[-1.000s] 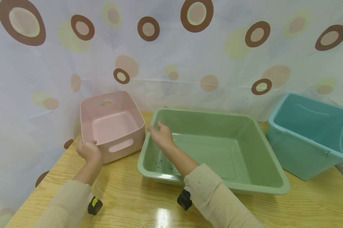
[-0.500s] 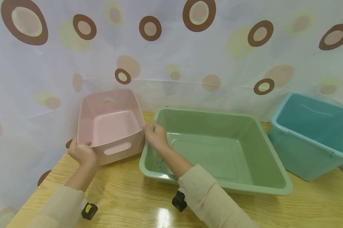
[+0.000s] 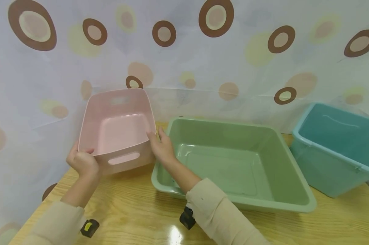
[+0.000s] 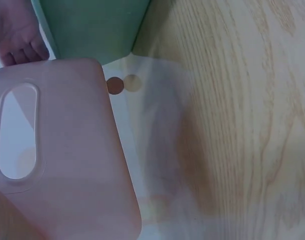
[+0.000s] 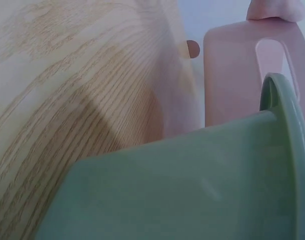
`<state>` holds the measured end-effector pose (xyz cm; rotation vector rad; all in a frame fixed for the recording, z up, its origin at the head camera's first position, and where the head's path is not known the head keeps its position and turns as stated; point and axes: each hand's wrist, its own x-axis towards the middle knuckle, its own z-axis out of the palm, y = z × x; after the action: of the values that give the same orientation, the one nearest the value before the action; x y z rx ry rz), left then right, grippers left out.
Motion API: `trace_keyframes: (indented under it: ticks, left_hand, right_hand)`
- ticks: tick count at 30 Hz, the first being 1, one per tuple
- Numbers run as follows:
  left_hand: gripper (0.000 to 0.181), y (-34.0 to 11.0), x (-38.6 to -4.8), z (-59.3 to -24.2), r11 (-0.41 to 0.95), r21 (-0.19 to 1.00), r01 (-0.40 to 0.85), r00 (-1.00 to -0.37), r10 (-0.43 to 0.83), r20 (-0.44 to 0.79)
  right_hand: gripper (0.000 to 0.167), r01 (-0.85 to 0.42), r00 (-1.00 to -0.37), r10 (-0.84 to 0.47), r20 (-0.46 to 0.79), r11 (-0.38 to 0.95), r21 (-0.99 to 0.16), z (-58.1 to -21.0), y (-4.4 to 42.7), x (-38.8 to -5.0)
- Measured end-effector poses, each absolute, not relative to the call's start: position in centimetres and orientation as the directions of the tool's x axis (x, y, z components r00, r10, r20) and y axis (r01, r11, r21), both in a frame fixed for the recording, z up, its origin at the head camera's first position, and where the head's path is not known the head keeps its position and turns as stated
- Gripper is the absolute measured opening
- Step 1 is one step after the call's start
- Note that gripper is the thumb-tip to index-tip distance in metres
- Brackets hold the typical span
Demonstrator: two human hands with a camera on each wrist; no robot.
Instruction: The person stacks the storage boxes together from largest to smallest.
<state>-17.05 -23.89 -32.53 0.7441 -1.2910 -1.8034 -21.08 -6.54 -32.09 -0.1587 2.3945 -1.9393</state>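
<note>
A pink storage bin [image 3: 123, 132] with slot handles hangs a little above the table at the left, tilted toward me and held between both hands. My left hand [image 3: 84, 162] grips its near left corner, thumb over the rim. At the near right corner my right hand [image 3: 163, 147] holds the bin, thumb on the rim and fingers outside. The left wrist view shows the outer wall of the pink bin [image 4: 72, 130] and part of my right hand [image 4: 17, 30]. In the right wrist view my left hand [image 5: 276, 9] sits on the bin's edge.
A wide green basin [image 3: 221, 170] stands close to the right of the pink bin, under my right forearm. Farther right is a deep teal bin [image 3: 322, 166]. Patterned cloth [image 3: 184, 68] hangs behind the wooden table [image 3: 129, 211].
The pink bin has risen off the table and tilted toward me. My left hand has shifted left with its corner; my right hand has moved left from above the basin rim onto the bin.
</note>
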Motion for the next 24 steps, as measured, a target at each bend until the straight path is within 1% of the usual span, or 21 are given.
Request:
trace_keyframes:
  ticks: [2, 5, 8, 11, 16, 20, 24]
  left_hand:
    - [0.049, -23.8, -16.9, -32.2, -0.183, 0.943, 0.278, -0.523, -0.852, -0.011]
    - [0.055, -23.6, -16.7, -31.6, -0.221, 0.924, 0.312, -0.546, -0.838, -0.016]
    - [0.059, -23.4, -16.6, -31.1, -0.219, 0.922, 0.32, -0.564, -0.826, 0.0]
    - [0.061, -23.3, -16.4, -30.6, -0.198, 0.932, 0.305, -0.569, -0.822, 0.012]
    - [0.062, -23.2, -16.0, -29.6, -0.172, 0.943, 0.286, -0.565, -0.825, 0.021]
    - [0.064, -23.2, -15.8, -28.8, -0.18, 0.935, 0.305, -0.584, -0.811, 0.034]
    - [0.064, -23.1, -15.7, -28.2, -0.212, 0.922, 0.324, -0.612, -0.791, 0.033]
  right_hand:
    - [0.065, -0.061, -0.993, -0.115, 0.04, 0.184, -0.981, -31.9, -6.7, -21.1]
    - [0.064, -0.084, -0.991, -0.119, 0.067, 0.141, -0.986, -31.8, -6.8, -21.3]
    - [0.065, -0.097, -0.988, -0.128, 0.085, 0.092, -0.991, -31.6, -6.8, -21.5]
    - [0.068, -0.099, -0.985, -0.147, 0.09, 0.056, -0.993, -31.3, -6.7, -21.7]
    - [0.072, -0.098, -0.98, -0.177, 0.089, 0.042, -0.994, -30.5, -6.8, -21.8]
    - [0.078, -0.088, -0.979, -0.187, 0.086, 0.001, -0.996, -29.7, -7.0, -22.0]
    - [0.085, -0.11, -0.977, -0.181, 0.114, -0.032, -0.993, -29.0, -6.9, -22.2]
